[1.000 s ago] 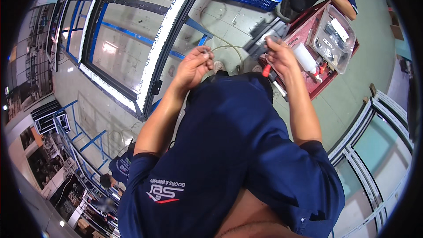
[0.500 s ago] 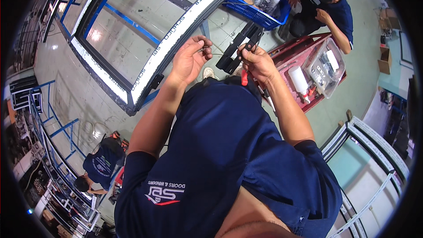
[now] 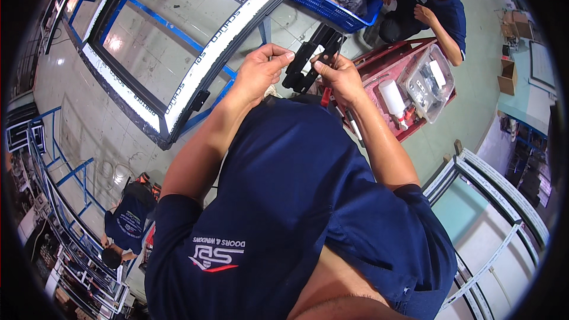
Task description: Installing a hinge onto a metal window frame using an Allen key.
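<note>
A long black fitting (image 3: 302,65), shaped like a hinge with two parallel bars, is held up in front of my waist. My right hand (image 3: 341,76) grips its right side, with the thumb on top. Close to its left side, my left hand (image 3: 261,72) has thumb and forefinger pinched together at the fitting's edge. Whether a small piece sits in that pinch, or whether the fingertips touch the fitting, I cannot make out. Below my right hand, a red-ended object (image 3: 326,96) shows at my waist.
A large window frame (image 3: 213,50) with white film lies on blue stands to the left. Ahead is a blue crate (image 3: 338,15) of bagged parts; at right, a red cart (image 3: 379,95) holds a white bottle (image 3: 392,96) and clear bin (image 3: 428,86). A co-worker (image 3: 441,6) crouches beyond it.
My left hand has moved right, toward the fitting, and its fingers have closed into a pinch. The fitting has shifted slightly left in the view, with my right hand still holding it.
</note>
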Demonstrator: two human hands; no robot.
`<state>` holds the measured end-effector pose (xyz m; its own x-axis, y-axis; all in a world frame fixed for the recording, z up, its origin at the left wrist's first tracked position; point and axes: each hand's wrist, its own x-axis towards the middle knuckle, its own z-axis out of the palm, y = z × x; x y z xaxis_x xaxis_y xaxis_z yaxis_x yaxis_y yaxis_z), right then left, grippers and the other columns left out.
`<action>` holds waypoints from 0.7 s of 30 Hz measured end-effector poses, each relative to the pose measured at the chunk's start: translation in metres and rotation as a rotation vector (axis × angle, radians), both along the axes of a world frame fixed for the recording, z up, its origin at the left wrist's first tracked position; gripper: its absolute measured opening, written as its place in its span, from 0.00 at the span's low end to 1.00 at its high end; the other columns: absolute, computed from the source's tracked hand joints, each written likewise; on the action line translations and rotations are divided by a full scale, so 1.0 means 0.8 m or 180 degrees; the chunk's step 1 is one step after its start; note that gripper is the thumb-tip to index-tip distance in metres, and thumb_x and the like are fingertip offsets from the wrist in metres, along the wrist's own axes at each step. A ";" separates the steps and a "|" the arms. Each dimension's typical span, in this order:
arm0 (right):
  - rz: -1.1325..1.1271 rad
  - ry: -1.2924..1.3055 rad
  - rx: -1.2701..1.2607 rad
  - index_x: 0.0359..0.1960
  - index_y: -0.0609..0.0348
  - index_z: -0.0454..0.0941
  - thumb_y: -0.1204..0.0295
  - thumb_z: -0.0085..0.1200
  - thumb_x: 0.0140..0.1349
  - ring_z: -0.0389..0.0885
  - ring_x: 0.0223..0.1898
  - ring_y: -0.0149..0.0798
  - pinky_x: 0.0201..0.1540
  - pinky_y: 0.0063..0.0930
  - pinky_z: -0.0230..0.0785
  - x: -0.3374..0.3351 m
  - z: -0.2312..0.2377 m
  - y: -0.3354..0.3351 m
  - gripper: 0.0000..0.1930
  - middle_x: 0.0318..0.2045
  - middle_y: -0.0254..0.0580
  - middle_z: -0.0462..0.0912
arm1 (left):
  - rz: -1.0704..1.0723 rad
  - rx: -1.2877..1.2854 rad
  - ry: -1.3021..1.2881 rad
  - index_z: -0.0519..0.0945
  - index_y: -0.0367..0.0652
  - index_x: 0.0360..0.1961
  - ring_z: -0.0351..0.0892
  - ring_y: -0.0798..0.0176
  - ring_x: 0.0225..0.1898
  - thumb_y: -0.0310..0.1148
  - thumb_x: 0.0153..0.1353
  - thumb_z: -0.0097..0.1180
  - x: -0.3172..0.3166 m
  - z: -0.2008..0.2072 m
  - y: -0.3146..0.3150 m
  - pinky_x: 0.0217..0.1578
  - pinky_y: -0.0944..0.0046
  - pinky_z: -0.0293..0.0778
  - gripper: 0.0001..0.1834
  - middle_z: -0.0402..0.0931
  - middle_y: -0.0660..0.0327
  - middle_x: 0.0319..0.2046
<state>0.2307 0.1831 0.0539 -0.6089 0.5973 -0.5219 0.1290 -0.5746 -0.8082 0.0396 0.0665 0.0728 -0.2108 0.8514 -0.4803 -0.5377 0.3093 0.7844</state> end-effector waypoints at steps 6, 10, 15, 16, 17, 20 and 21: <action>-0.0090 0.0044 0.0558 0.45 0.62 0.81 0.78 0.62 0.65 0.80 0.42 0.29 0.48 0.25 0.72 0.007 -0.004 -0.006 0.09 0.38 0.35 0.85 | -0.0036 0.0069 -0.0467 0.79 0.38 0.43 0.61 0.78 0.23 0.29 0.68 0.60 0.004 -0.008 -0.005 0.25 0.75 0.58 0.07 0.71 0.70 0.27; -0.0113 0.0157 0.0749 0.45 0.62 0.82 0.76 0.63 0.65 0.80 0.41 0.29 0.46 0.24 0.72 0.008 -0.004 -0.009 0.09 0.37 0.34 0.85 | -0.0092 0.0315 -0.0279 0.82 0.36 0.47 0.60 0.79 0.21 0.28 0.66 0.63 0.007 0.001 -0.015 0.22 0.75 0.57 0.11 0.73 0.68 0.27; -0.0220 0.0523 0.0036 0.41 0.54 0.81 0.73 0.65 0.64 0.68 0.23 0.21 0.25 0.19 0.59 0.009 -0.037 -0.007 0.07 0.28 0.27 0.80 | -0.0506 0.0435 0.0689 0.84 0.36 0.46 0.70 0.79 0.31 0.26 0.64 0.64 0.013 0.034 -0.010 0.32 0.75 0.65 0.10 0.81 0.65 0.35; -0.0223 0.0631 -0.0189 0.40 0.53 0.79 0.74 0.64 0.63 0.68 0.21 0.23 0.23 0.21 0.60 0.009 -0.039 -0.007 0.07 0.27 0.28 0.79 | -0.0496 0.0446 0.0665 0.84 0.36 0.46 0.70 0.79 0.31 0.26 0.64 0.64 0.014 0.031 -0.009 0.32 0.75 0.65 0.10 0.81 0.65 0.35; -0.0216 0.0607 -0.0176 0.40 0.53 0.79 0.74 0.64 0.63 0.68 0.21 0.23 0.23 0.21 0.60 0.010 -0.046 -0.005 0.07 0.27 0.28 0.79 | -0.0466 0.0597 0.0863 0.85 0.38 0.46 0.68 0.80 0.28 0.27 0.63 0.65 0.016 0.028 -0.008 0.29 0.74 0.66 0.11 0.76 0.69 0.30; -0.0219 0.0757 -0.0485 0.39 0.53 0.79 0.79 0.63 0.61 0.73 0.21 0.30 0.25 0.26 0.65 0.010 -0.049 -0.002 0.08 0.25 0.33 0.79 | -0.0687 0.0567 0.1194 0.87 0.41 0.47 0.63 0.80 0.23 0.27 0.62 0.66 0.013 0.046 -0.004 0.25 0.72 0.64 0.12 0.68 0.74 0.21; -0.0212 0.0730 -0.0486 0.39 0.53 0.79 0.79 0.63 0.61 0.73 0.21 0.30 0.25 0.26 0.65 0.009 -0.044 0.000 0.08 0.25 0.33 0.79 | -0.0937 0.0354 0.1340 0.87 0.42 0.47 0.61 0.80 0.22 0.27 0.61 0.66 0.010 0.056 -0.002 0.25 0.71 0.63 0.13 0.64 0.75 0.18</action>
